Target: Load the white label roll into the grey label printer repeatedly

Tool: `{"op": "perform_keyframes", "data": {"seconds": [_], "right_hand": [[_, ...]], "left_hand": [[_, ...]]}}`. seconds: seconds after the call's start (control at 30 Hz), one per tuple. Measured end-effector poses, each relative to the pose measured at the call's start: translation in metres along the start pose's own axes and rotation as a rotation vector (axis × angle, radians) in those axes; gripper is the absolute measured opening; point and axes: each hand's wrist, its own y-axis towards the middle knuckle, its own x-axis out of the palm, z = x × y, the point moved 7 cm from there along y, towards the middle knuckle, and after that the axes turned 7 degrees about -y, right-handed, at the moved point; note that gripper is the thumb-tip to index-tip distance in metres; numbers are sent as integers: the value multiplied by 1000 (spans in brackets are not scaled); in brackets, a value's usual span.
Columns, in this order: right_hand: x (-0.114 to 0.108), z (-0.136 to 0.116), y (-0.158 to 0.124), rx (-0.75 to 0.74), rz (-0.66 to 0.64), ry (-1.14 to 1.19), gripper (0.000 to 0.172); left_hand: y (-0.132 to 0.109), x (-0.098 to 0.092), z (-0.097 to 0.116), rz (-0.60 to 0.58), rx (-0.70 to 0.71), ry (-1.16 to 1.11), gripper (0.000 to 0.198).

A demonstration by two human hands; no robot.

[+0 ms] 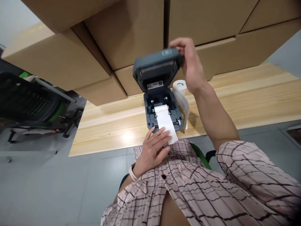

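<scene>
A dark grey label printer (150,110) stands on the wooden table with its lid (157,67) raised. My right hand (189,61) grips the lid's upper right corner, fingers curled round the edge. Inside the printer, a white label roll (161,108) sits between the holders, and its paper strip (167,124) runs out over the front edge. My left hand (156,146) lies over the printer's front with fingers stretched out, touching the strip. Just right of the printer stands a second white roll (180,86), its loose end hanging down in a curl.
Stacked cardboard boxes (138,34) line the back of the wooden table (101,128), close behind the raised lid. A dark chair (30,103) is off to the left on the grey tiled floor (58,185). A green chair edge (199,153) shows beside my lap.
</scene>
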Motion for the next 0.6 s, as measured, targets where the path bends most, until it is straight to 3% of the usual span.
{"op": "perform_keyframes", "data": {"seconds": [0.07, 0.13, 0.2, 0.27, 0.33, 0.43, 0.5, 0.6], "right_hand": [[-11, -25, -50, 12, -24, 76, 57], [-12, -44, -97, 3, -125, 12, 52], [-8, -51, -135, 22, -213, -54, 43], [-3, -49, -162, 67, -257, -87, 39], [1, -46, -178, 106, -254, -107, 40], [4, -46, -188, 116, -228, -148, 42], [6, -47, -189, 98, -219, -172, 43], [7, -49, -189, 66, -178, -187, 43]], "left_hand": [[-4, -6, 1, 101, 22, -82, 25], [-7, -18, -2, 327, 27, -117, 22], [-9, -31, -10, 604, -20, -82, 22], [-4, -37, -25, 747, -151, -55, 24], [10, -31, -50, 690, -369, -159, 54], [22, -10, -84, 553, -685, -506, 87], [24, 0, -92, 511, -768, -664, 98], [26, 3, -92, 504, -745, -712, 103]]}}
